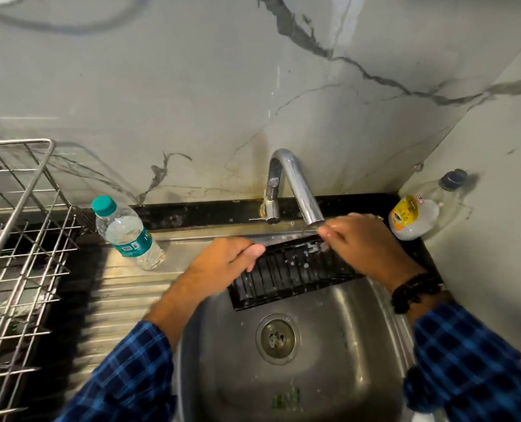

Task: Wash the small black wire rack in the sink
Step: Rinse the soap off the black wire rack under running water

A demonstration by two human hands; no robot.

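Note:
The small black wire rack (pixel 289 274) is tilted over the back of the steel sink (pixel 323 370), wet and flecked with foam. My left hand (pixel 225 261) grips its upper left edge, thumb laid along the top rail. My right hand (pixel 365 242) holds the upper right corner, fingers curled over the rail just under the chrome tap spout (pixel 297 184). Whether water is running I cannot tell. The rack's lower edge rests inside the basin above the drain (pixel 277 338).
A water bottle with a teal cap (pixel 125 233) stands on the ribbed drainboard to the left. Further left is a steel wire dish basket (pixel 18 260). A yellow-labelled bottle (pixel 411 217) lies in the back right corner against the marble wall.

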